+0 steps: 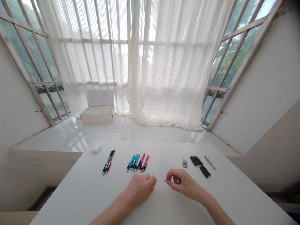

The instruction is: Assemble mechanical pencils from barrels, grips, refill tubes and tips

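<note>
Low over the white table [159, 206], my left hand [142, 188] is closed around one end of a thin whitish pen refill [160, 181]. My right hand [182, 182] pinches a small dark spring [165, 180] between thumb and forefinger, at the refill's other end. Whether the spring is around the tip or only touching it, I cannot tell. Just behind the right hand lie several thin clear refills [165, 164], partly covered by its fingers. Several small springs [185, 163] rest farther right.
Black grip sleeves [198, 163] and small grey tips [210, 162] lie at right. Teal and pink pen barrels [137, 162] stand in a row beyond my left hand; whole pens [109, 161] lie at left. A white earbud case [96, 148] and an open box [97, 114] are farther back.
</note>
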`<action>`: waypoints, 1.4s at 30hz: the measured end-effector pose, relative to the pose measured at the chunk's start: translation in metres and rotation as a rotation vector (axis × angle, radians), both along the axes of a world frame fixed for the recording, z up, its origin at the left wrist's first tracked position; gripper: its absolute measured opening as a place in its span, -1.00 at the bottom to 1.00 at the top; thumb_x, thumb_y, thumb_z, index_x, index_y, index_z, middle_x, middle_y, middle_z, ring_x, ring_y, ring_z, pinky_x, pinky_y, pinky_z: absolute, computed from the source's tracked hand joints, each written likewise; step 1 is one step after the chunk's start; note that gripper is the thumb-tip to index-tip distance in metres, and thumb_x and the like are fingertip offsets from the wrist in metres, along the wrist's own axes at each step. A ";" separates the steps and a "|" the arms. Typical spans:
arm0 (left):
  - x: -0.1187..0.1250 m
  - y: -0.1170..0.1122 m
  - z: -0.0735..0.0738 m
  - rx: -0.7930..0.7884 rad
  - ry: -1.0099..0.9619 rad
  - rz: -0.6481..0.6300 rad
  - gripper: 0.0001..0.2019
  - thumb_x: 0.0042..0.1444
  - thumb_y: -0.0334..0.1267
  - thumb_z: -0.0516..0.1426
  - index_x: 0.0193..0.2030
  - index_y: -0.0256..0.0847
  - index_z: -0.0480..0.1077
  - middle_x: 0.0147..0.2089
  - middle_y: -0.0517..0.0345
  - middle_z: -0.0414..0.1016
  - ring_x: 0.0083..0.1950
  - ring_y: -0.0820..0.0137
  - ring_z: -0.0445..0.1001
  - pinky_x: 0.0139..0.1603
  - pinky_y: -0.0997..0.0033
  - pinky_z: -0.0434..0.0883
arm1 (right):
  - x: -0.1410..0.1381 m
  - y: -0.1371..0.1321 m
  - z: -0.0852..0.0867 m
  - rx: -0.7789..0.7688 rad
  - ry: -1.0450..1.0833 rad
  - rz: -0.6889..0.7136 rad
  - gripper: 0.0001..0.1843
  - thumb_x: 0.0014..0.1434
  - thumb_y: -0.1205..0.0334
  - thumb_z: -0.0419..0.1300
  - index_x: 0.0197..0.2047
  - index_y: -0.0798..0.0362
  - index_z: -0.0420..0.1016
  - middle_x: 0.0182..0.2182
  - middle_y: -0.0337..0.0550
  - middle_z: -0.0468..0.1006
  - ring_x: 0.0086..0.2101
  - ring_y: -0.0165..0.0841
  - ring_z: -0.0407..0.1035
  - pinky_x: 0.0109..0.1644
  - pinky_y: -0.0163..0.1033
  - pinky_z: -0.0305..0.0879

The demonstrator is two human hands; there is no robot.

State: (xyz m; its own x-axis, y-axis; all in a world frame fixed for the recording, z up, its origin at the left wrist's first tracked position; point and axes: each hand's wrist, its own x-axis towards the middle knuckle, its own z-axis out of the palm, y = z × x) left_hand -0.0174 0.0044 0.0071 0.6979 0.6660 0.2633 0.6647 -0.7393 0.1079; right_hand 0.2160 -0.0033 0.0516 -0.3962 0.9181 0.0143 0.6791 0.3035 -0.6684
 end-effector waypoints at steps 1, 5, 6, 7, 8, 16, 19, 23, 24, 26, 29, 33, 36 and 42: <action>0.000 0.000 0.000 0.000 0.004 -0.004 -0.84 0.35 -0.29 -0.10 -0.23 -0.13 0.25 -0.37 0.24 0.46 -0.43 0.39 0.46 -0.52 0.45 0.11 | -0.001 0.000 0.000 -0.005 0.004 0.003 -0.90 0.09 0.28 0.15 -0.37 0.05 0.49 -0.58 -0.32 0.39 -0.52 -0.46 0.21 -0.40 -0.35 0.15; 0.000 0.000 0.000 0.009 0.011 -0.006 -0.86 0.34 -0.28 -0.09 -0.22 -0.13 0.25 -0.37 0.23 0.45 -0.43 0.40 0.45 -0.52 0.46 0.10 | -0.001 -0.002 0.001 -0.008 0.011 0.013 -0.90 0.10 0.28 0.15 -0.37 0.05 0.50 -0.55 -0.30 0.44 -0.51 -0.46 0.23 -0.40 -0.35 0.17; 0.000 0.000 0.000 0.010 0.013 -0.005 -0.86 0.34 -0.28 -0.08 -0.22 -0.13 0.26 -0.37 0.24 0.45 -0.44 0.40 0.44 -0.52 0.46 0.10 | 0.000 -0.002 0.002 -0.001 0.009 0.011 -0.90 0.10 0.29 0.15 -0.37 0.05 0.50 -0.54 -0.30 0.44 -0.52 -0.46 0.23 -0.40 -0.35 0.17; 0.000 0.000 0.000 0.012 0.014 -0.004 -0.86 0.34 -0.28 -0.08 -0.22 -0.13 0.26 -0.37 0.24 0.45 -0.44 0.40 0.44 -0.52 0.46 0.10 | 0.001 -0.002 0.002 0.006 0.008 0.009 -0.90 0.10 0.29 0.15 -0.37 0.05 0.50 -0.55 -0.30 0.44 -0.52 -0.46 0.23 -0.40 -0.35 0.18; 0.000 0.000 0.000 0.013 0.015 -0.005 -0.86 0.34 -0.28 -0.08 -0.22 -0.13 0.26 -0.37 0.24 0.45 -0.44 0.40 0.44 -0.52 0.46 0.10 | 0.001 -0.002 0.002 0.012 0.007 0.007 -0.90 0.10 0.28 0.15 -0.37 0.05 0.50 -0.55 -0.30 0.45 -0.52 -0.46 0.23 -0.40 -0.35 0.18; 0.000 0.000 -0.001 0.013 -0.009 -0.007 -0.86 0.35 -0.27 -0.08 -0.21 -0.13 0.26 -0.37 0.23 0.45 -0.42 0.40 0.45 -0.50 0.48 0.14 | -0.007 -0.002 -0.007 0.066 0.053 0.034 -0.88 0.13 0.24 0.17 -0.37 0.02 0.53 -0.50 -0.27 0.52 -0.52 -0.45 0.28 -0.38 -0.35 0.23; 0.000 0.000 -0.001 0.004 -0.031 -0.012 -0.86 0.35 -0.28 -0.09 -0.20 -0.13 0.26 -0.35 0.23 0.46 -0.39 0.40 0.46 -0.47 0.47 0.17 | -0.016 -0.004 -0.013 0.106 0.073 0.045 -0.88 0.14 0.24 0.17 -0.36 0.02 0.53 -0.49 -0.26 0.53 -0.52 -0.45 0.29 -0.36 -0.35 0.25; 0.000 0.000 0.000 -0.002 -0.029 -0.043 -0.88 0.35 -0.30 -0.08 -0.18 -0.13 0.25 -0.33 0.23 0.46 -0.36 0.41 0.46 -0.44 0.48 0.20 | -0.021 -0.005 -0.021 0.135 0.071 0.056 -0.88 0.15 0.25 0.16 -0.36 0.03 0.52 -0.49 -0.27 0.53 -0.52 -0.46 0.30 -0.36 -0.36 0.25; 0.000 -0.001 0.000 -0.001 -0.018 -0.053 -0.89 0.35 -0.29 -0.08 -0.17 -0.13 0.25 -0.33 0.23 0.46 -0.36 0.41 0.45 -0.44 0.49 0.20 | -0.021 -0.005 -0.023 0.139 0.073 0.056 -0.87 0.15 0.25 0.16 -0.37 0.03 0.52 -0.49 -0.27 0.53 -0.52 -0.46 0.30 -0.35 -0.36 0.25; 0.000 -0.001 0.001 0.008 0.014 -0.060 -0.90 0.35 -0.27 -0.06 -0.15 -0.12 0.25 -0.34 0.23 0.46 -0.36 0.41 0.45 -0.46 0.49 0.20 | -0.022 -0.005 -0.027 0.143 0.081 0.057 -0.87 0.15 0.23 0.16 -0.37 0.03 0.52 -0.49 -0.28 0.53 -0.53 -0.46 0.30 -0.36 -0.36 0.26; 0.000 -0.001 0.002 0.019 0.072 -0.046 -0.90 0.35 -0.26 -0.06 -0.13 -0.11 0.24 -0.34 0.24 0.45 -0.39 0.40 0.45 -0.49 0.49 0.18 | -0.026 -0.007 -0.030 0.138 0.096 0.047 -0.86 0.16 0.20 0.16 -0.37 0.02 0.51 -0.49 -0.28 0.55 -0.52 -0.46 0.32 -0.37 -0.37 0.26; 0.000 -0.001 0.002 0.019 0.097 -0.040 -0.89 0.35 -0.26 -0.08 -0.16 -0.11 0.24 -0.34 0.24 0.44 -0.40 0.39 0.46 -0.52 0.48 0.17 | -0.024 -0.004 -0.025 0.128 0.082 0.031 -0.82 0.18 0.12 0.16 -0.34 0.02 0.51 -0.47 -0.27 0.57 -0.53 -0.45 0.33 -0.39 -0.36 0.27; 0.000 -0.001 0.001 0.024 0.072 -0.028 -0.88 0.36 -0.25 -0.09 -0.17 -0.11 0.24 -0.34 0.24 0.44 -0.41 0.39 0.46 -0.52 0.48 0.18 | -0.001 0.008 -0.019 0.202 0.026 -0.076 -0.71 0.22 0.03 0.09 -0.33 0.01 0.53 -0.44 -0.22 0.59 -0.50 -0.40 0.36 -0.38 -0.33 0.28; 0.000 -0.001 -0.003 0.047 0.019 -0.026 -0.86 0.35 -0.28 -0.10 -0.18 -0.12 0.25 -0.37 0.24 0.44 -0.44 0.41 0.45 -0.53 0.48 0.19 | 0.081 0.035 -0.028 0.362 -0.360 -0.670 -0.67 0.24 0.07 -0.01 -0.21 -0.04 0.56 -0.23 -0.13 0.62 -0.33 -0.24 0.47 -0.34 -0.22 0.29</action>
State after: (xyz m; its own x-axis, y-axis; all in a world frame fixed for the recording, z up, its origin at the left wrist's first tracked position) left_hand -0.0176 0.0037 0.0039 0.7199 0.6349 0.2804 0.6470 -0.7601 0.0599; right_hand 0.2973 0.0317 0.0234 0.1937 0.9239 0.3299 0.9452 -0.0856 -0.3152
